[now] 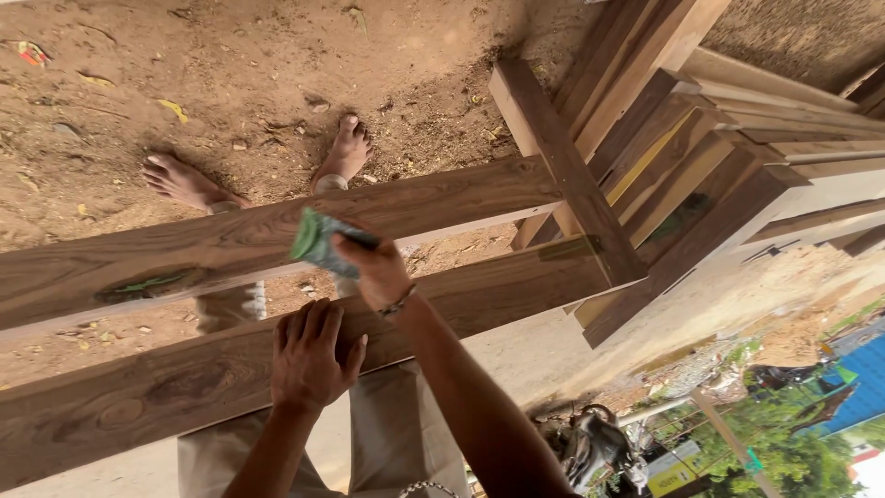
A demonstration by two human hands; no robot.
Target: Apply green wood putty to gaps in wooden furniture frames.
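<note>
Bare dirt floor point(230, 83) under an open shed, littered with chips and leaves; stacked planks point(701, 175) to the right, street and greenery beyond. Two long dark boards lying side by side across a cross-piece point(562, 175), with a gap between them showing bare feet point(343, 152) and pale trousers point(387, 443) below. Left hand point(309, 355) flat on the near board point(138, 397), fingers spread narrow and pressing down, holding nothing. Right hand point(373, 272) pinched around a folded green sanding sheet point(318, 242), set against the near edge of the far board point(230, 244). Green marks visible on the far board at left and on the stack. Judging by the even brown faces, smoothing looks partly done; how much of either board remains rough cannot be told from here
</note>
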